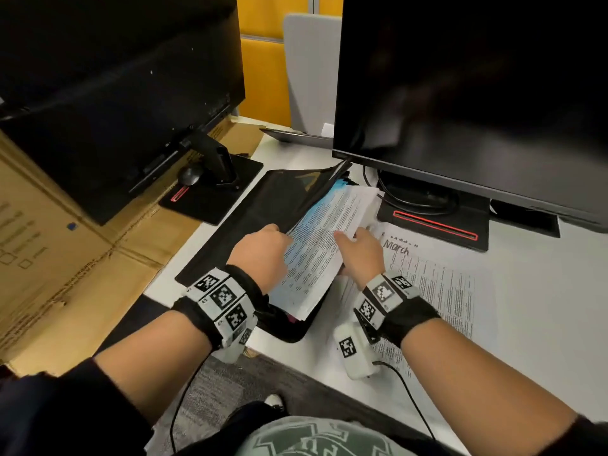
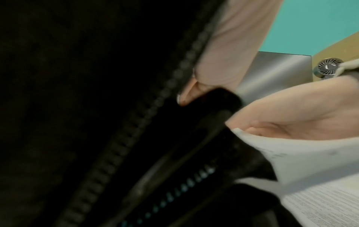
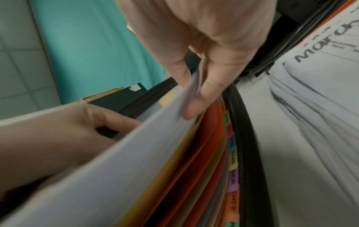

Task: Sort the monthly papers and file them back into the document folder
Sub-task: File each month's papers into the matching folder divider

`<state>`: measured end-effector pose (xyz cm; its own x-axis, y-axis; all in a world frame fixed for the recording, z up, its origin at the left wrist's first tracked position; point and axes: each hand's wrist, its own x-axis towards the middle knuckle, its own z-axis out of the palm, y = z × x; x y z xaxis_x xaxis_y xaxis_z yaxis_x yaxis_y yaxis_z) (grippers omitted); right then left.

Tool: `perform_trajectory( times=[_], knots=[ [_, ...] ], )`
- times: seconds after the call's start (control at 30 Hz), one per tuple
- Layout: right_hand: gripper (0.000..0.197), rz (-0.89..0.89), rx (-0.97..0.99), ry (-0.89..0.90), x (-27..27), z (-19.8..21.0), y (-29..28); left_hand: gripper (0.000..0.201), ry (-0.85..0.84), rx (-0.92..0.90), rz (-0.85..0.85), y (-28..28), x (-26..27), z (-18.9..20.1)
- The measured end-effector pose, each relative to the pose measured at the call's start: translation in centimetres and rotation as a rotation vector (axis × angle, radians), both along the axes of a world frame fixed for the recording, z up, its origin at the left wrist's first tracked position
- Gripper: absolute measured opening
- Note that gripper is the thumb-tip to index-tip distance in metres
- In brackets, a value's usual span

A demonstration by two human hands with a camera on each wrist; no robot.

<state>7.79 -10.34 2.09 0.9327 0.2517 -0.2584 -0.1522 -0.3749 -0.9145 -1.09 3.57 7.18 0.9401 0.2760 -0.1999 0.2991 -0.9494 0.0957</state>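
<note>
The black zip document folder (image 1: 250, 218) lies open on the white desk. My left hand (image 1: 278, 233) grips its raised cover, fingers curled round the black flap (image 2: 211, 98). A stack of printed papers (image 1: 316, 251) sits tilted in the folder's mouth. My right hand (image 1: 353, 235) pinches its right edge between thumb and fingers (image 3: 196, 106). In the right wrist view, coloured dividers (image 3: 211, 153) with month tabs (image 3: 233, 161) reading AUG, SEP and OCT lie beneath the stack. A sheet marked "March" (image 1: 437, 291) lies flat to the right of the folder.
Two dark monitors (image 1: 115, 77) (image 1: 477, 93) stand at the back. The right one's base (image 1: 434, 222) and cables (image 1: 418, 195) are just behind the papers. Flattened cardboard boxes (image 1: 65, 258) fill the left side. The desk's front edge (image 1: 289, 366) runs under my wrists.
</note>
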Motion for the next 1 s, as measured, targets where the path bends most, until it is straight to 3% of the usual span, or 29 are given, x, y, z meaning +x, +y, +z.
perform_trajectory(
  times=[0.07, 0.37, 0.5, 0.6, 0.77, 0.93, 1.0],
  knots=[
    [0.013, 0.052, 0.044, 0.067, -0.6, 0.3, 0.0, 0.044, -0.006, -0.011, 0.012, 0.8, -0.1, 0.2],
    [0.036, 0.205, -0.183, 0.003, 0.7, -0.3, 4.5, 0.047, -0.004, 0.023, -0.023, 0.9, -0.9, -0.1],
    [0.017, 0.359, -0.34, -0.035, 1.0, -0.3, 6.4, 0.047, -0.021, 0.017, -0.039, 1.0, -0.9, -0.1],
    [0.02, 0.443, -0.302, 0.043, 1.1, 0.1, 6.0, 0.054, -0.017, 0.01, -0.038, 1.3, -0.9, 0.4],
    [0.012, 0.296, -0.238, -0.037, 1.9, 1.3, -1.3, 0.04, -0.076, 0.2, -0.167, 0.7, -0.7, 1.8],
    [0.019, 0.102, -0.672, -0.075, 2.7, -0.2, -13.0, 0.028, 0.05, 0.479, -0.515, -0.1, 0.1, 1.8],
    [0.031, 0.065, -0.785, -0.005, 2.2, -1.1, -16.7, 0.028, 0.125, 0.555, -0.513, -0.1, 0.2, 1.5]
  ],
)
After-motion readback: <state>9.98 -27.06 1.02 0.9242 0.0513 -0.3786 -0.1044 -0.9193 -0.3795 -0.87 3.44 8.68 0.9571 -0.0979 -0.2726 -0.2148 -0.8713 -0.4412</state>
